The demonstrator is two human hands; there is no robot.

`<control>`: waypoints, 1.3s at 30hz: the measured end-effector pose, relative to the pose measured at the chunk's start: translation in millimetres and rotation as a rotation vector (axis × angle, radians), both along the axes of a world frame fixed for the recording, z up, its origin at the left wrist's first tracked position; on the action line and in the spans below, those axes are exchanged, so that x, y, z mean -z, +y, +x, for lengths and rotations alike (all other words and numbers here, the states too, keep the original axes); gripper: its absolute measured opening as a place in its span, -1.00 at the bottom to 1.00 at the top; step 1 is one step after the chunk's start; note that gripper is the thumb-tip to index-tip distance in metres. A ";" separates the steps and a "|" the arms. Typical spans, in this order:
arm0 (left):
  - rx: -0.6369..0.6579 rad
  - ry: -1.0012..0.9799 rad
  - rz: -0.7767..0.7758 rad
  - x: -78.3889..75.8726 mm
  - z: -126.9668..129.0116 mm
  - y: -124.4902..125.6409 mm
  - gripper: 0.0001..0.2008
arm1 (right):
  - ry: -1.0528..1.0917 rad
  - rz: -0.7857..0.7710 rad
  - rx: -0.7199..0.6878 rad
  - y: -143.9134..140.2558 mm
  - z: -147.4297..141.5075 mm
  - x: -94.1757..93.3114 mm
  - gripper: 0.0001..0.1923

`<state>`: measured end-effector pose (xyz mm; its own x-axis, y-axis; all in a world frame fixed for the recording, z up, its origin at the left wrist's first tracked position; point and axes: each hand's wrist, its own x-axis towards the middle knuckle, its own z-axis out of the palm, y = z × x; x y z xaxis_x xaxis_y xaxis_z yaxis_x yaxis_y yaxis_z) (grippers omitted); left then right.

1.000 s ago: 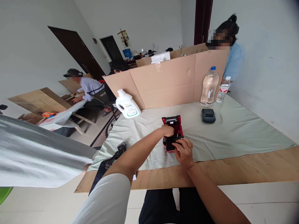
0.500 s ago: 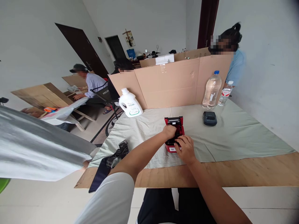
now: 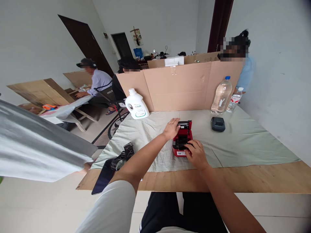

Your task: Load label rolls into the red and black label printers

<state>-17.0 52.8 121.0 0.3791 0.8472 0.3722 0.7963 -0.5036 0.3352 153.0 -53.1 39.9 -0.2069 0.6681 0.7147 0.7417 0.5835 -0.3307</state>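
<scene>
Wooden table (image 3: 255,174), its near edge bare, the rest under a pale cloth (image 3: 243,139), wrinkled. A machine set on creased fabric may slide or rock; better to press down than sideways.

Cardboard screen (image 3: 179,87) across the far side. White jug (image 3: 138,105) far left, big water bottle (image 3: 221,97) far right, both well apart from the work. Elbow room seems good.

Red machine (image 3: 175,151) mid-table, flat on the cloth, its lid up at the far side, black insides showing. Nothing stands just beside it.

Right hand (image 3: 197,153) at the machine's near right: fingers bent, tips at the black inner part; whether they pinch it or only rest there, cannot tell. Judgement: light fingertip work suits this spot; forcing could shift or snag a small part.

Left hand (image 3: 172,128) at the left edge of the lid (image 3: 186,125): fingers outstretched, not closed round anything, seemingly touching. Useful as a brace, I judge: lid steady, no leaning on the hinge, fingertips clear of the pinch line.

Black box (image 3: 218,124) to the right, untouched.

White label (image 3: 180,153) on the machine's near face, print too small to read. Keeping that face square to the body should help the view inside.
</scene>
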 end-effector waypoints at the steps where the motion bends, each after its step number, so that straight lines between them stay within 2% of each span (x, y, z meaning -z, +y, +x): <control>1: 0.009 -0.008 -0.010 4.9 -2.0 -1.0 -0.57 | -0.007 0.005 -0.003 -0.7 0.4 0.9 -0.77; 3: 0.030 -0.042 0.012 14.7 -5.4 -8.9 -0.60 | -0.018 0.014 -0.005 -2.3 0.8 3.0 -0.76; 7: 0.068 -0.114 0.079 31.2 -10.6 -40.1 -0.60 | -0.030 0.010 0.018 -5.5 0.0 5.4 -0.75; 10: 0.089 -0.127 0.075 43.1 -12.9 -62.1 -0.59 | -0.040 0.009 0.031 -6.1 -0.7 4.9 -0.75; 14: 0.082 -0.131 0.058 60.2 -12.5 -78.3 -0.58 | -0.048 0.018 0.041 -1.9 0.3 5.9 -0.74; 20: 0.038 -0.144 0.043 77.0 -8.4 -85.2 -0.56 | -0.109 -0.015 0.043 8.8 1.6 14.1 -0.41; 27: -0.030 -0.159 0.086 86.9 -1.7 -86.0 -0.53 | -0.098 -0.074 0.113 14.8 2.6 9.5 -0.32; 31: -0.046 -0.217 0.103 92.0 -1.4 -86.4 -0.50 | -0.121 -0.101 0.114 15.9 4.7 8.7 -0.34; 34: -0.012 -0.336 0.074 95.0 -4.8 -88.7 -0.49 | -0.083 -0.072 0.082 12.9 6.3 19.3 -0.34; 36: -0.002 -0.444 0.028 97.7 -6.9 -90.5 -0.45 | -0.005 -0.075 0.080 10.7 7.6 31.1 -0.26; 39: -0.018 -0.657 -0.149 102.5 -6.6 -91.8 -0.36 | 0.169 -0.195 0.098 9.1 8.9 49.4 -0.12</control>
